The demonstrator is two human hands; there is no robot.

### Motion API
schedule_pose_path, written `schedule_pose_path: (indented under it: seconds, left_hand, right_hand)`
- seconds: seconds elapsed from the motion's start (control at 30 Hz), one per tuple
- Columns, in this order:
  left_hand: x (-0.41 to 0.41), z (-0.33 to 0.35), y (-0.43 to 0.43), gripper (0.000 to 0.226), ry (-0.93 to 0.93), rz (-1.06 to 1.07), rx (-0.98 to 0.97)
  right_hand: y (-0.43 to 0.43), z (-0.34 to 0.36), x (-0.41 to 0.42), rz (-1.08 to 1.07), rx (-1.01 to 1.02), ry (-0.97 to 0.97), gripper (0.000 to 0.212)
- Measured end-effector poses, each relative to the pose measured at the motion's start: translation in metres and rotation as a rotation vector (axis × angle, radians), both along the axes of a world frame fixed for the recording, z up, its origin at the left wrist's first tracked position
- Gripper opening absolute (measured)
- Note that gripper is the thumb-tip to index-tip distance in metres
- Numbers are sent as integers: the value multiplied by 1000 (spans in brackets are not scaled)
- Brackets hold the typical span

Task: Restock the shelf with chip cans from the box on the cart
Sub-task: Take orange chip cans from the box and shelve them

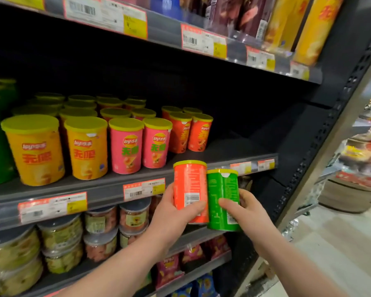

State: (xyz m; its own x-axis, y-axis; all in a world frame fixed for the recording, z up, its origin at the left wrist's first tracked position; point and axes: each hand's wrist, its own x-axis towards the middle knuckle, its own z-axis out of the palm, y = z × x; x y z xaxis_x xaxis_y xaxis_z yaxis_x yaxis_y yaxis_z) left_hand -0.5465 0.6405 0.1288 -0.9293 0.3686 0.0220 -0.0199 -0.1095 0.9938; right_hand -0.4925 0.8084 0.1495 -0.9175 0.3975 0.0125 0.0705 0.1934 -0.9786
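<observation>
Left hand: the left hand [174,213] grips the orange chip can [190,189] upright, thumb across its barcode side.
Right hand: the right hand [251,213] grips the green chip can [222,196] upright, thumb on its near face.
Held cans: side by side and touching, both yellow-lidded, in the air just before the front edge of the middle shelf [234,151]. The orange one sits slightly higher.
Shelf stock: upright in rows, left to right, stand yellow cans [33,148], pink cans [126,146] and orange cans [180,133].
Shelf edge: price labels [144,188] are fixed along the rail, one just left of the left hand.
Shelf below: clear snack tubs [60,234] with grey lids, stacked.
</observation>
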Motion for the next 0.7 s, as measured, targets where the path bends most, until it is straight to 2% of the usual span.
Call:
schedule_pose_path:
  seconds: [0.13, 0.27, 0.33, 0.4, 0.53, 0.7]
  left_hand:
    - [-23, 7, 15, 46, 17, 6, 27]
    - [-42, 17, 30, 62, 48, 41, 41]
    - [-52, 23, 39, 53, 90, 80, 42]
    - [-62, 28, 50, 51, 136, 151, 51]
    - [-76, 42, 75, 67, 204, 272, 32]
    - [-88, 55, 104, 47, 267, 440, -54]
  right_hand:
    - [22, 11, -30, -5, 4, 11, 27]
    - [50, 25, -69, 27, 36, 42, 25]
    - [66, 32, -91, 35, 43, 71, 26]
    - [83, 40, -115, 61, 81, 93, 34]
    - [116, 54, -156, 117, 124, 135, 36]
    - [147, 58, -201, 183, 95, 178, 33]
